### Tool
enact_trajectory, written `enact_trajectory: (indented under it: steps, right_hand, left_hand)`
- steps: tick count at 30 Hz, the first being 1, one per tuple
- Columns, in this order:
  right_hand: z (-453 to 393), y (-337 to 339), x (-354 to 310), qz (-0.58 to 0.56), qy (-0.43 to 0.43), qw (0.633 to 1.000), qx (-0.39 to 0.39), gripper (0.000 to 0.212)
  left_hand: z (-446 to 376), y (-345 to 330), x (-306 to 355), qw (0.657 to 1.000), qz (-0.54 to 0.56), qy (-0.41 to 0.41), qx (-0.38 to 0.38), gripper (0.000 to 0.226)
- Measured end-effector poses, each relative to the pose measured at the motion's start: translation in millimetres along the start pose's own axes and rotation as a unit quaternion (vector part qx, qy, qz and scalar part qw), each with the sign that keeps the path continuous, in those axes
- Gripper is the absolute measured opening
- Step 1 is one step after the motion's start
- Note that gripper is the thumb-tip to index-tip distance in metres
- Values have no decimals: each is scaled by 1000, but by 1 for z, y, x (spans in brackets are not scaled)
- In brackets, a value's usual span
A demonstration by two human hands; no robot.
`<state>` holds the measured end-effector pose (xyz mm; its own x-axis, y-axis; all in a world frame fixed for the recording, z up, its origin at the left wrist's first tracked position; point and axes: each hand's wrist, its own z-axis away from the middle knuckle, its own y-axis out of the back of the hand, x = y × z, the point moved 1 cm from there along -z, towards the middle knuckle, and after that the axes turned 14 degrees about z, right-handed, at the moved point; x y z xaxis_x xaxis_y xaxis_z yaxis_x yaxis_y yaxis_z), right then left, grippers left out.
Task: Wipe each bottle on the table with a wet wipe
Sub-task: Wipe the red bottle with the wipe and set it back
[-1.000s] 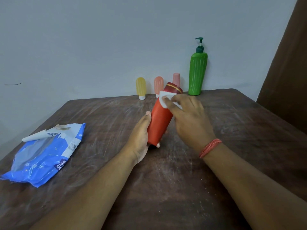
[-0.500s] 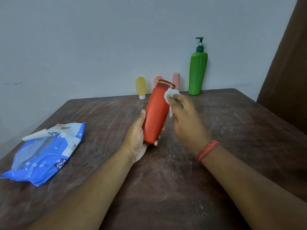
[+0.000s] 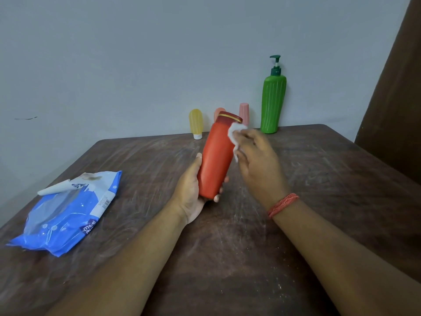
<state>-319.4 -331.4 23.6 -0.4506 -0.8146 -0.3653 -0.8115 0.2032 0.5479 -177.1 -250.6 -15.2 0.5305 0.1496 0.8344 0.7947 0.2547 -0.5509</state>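
Left hand [image 3: 190, 193] grips red bottle [image 3: 215, 158]; right hand [image 3: 257, 161] presses wipe [image 3: 235, 133]

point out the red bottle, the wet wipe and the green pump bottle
red bottle [image 3: 214, 160], head view, middle of its body
wet wipe [image 3: 234, 132], head view, bunched top part
green pump bottle [image 3: 272, 103], head view, ribbed body

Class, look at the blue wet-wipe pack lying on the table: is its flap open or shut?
Open. The white flap of the blue plastic wet-wipe pack is peeled back, sticking out past the pack's far edge.
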Motion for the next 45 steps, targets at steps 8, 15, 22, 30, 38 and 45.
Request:
enact_trajectory:
  steps: [8,15,22,30,38,45]
  right_hand:
    - [14,-4,-1,2,39,999,-7,33]
    - [7,-5,9,-173,-110,979,16,30]
    - [2,-3,9,-236,-134,961,51,35]
    - [8,-8,11,-203,-115,972,10,40]
    - [-3,8,17,84,54,993,56,39]
    - [-10,13,22,182,100,978,-8,56]
  left_hand:
    - [0,2,2,999,33,-1,-14,63]
    - [1,2,-1,999,13,17,-38,67]
    - [1,2,-2,999,9,22,-42,64]
    - [1,3,0,999,14,11,-31,62]
    - [3,-6,-3,996,-79,7,-34,57]
    - [3,-8,-3,993,-115,-6,-39,48]
